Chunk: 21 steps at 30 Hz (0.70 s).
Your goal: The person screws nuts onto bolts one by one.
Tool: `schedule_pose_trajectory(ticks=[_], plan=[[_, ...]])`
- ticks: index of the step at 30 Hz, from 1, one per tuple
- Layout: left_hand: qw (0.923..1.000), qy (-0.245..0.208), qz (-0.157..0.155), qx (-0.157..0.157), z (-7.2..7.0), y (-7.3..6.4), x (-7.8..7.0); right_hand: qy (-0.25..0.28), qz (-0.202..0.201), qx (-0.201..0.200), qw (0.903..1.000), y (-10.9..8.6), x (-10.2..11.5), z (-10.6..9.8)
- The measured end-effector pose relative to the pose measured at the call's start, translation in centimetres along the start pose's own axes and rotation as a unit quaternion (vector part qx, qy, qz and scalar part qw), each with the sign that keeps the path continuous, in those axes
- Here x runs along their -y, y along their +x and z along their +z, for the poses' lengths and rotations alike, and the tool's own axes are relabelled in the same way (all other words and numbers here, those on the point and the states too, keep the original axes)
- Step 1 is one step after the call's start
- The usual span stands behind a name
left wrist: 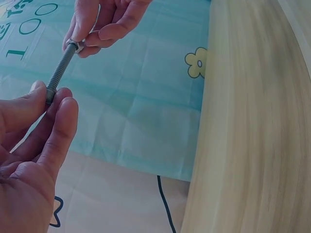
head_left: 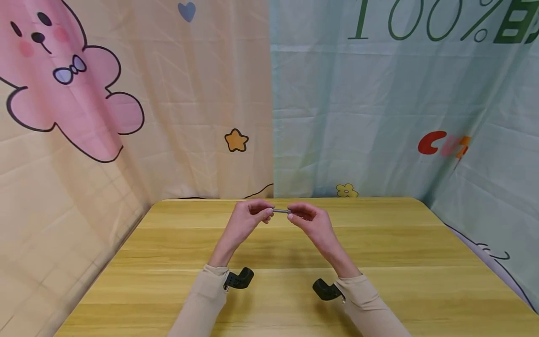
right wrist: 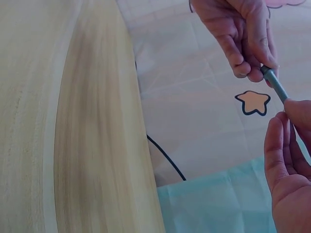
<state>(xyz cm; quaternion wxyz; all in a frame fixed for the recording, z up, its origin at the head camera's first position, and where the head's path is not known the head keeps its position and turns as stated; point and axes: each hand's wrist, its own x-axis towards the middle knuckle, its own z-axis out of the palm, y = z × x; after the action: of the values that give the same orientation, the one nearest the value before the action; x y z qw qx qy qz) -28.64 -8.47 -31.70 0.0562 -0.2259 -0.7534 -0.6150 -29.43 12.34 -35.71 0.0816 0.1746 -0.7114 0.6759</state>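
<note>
A grey metal bolt (left wrist: 62, 68) is held level between both hands above the far part of the table. My left hand (head_left: 247, 217) pinches its head end between thumb and fingertips. At the other end, a hex nut (left wrist: 77, 46) sits around the threaded shank, and my right hand (head_left: 310, 220) pinches it between thumb and fingers. The shank shows bare between the two hands. In the right wrist view, the right thumb and fingers hide the nut, while the bolt head (right wrist: 266, 71) peeks out at the left fingertips.
The wooden table (head_left: 177, 285) spreads below both arms. Printed curtains (head_left: 202, 89) hang behind it and at both sides, close to its edges. Black wrist cameras (head_left: 241, 278) are strapped on at the sleeves.
</note>
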Motion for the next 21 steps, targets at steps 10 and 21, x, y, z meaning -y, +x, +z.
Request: schedule_pose_trajectory(ticks=[10,21], plan=[[0.9995,0.022,-0.011,-0.022,0.22,-0.08,-0.55,-0.015,-0.011,-0.008,0.9998,-0.05,-0.05,-0.05],[0.9997,0.013,-0.002,-0.021,0.16,-0.15,-0.41,0.015,-0.011,-0.015,0.9997,0.12,-0.3,-0.02]])
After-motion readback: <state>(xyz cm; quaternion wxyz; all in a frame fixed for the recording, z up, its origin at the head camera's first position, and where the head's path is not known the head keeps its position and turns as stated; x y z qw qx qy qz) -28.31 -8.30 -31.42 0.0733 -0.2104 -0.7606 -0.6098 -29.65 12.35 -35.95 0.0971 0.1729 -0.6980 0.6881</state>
